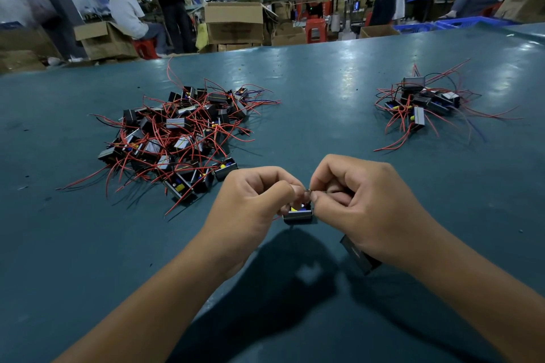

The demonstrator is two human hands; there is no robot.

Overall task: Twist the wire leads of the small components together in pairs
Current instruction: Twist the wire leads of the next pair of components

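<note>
Above the green table (324, 74), left hand (253, 200) and right hand (362, 203) meet, pinching bare wire tips (308, 191) over a small black box (298, 215). Thin leads look soft, springy, probably easily snapped; best held near the ends.

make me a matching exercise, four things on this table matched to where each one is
Things:
1. large heap of black box components with red wires
2. small heap of black box components with red wires
3. black box component showing yellow and blue parts
4. black box component lying alone

Places:
A. far right of table
B. between the two hands
C. under right wrist
D. left of centre

Pairs: 1-D, 2-A, 3-B, 4-C
</note>
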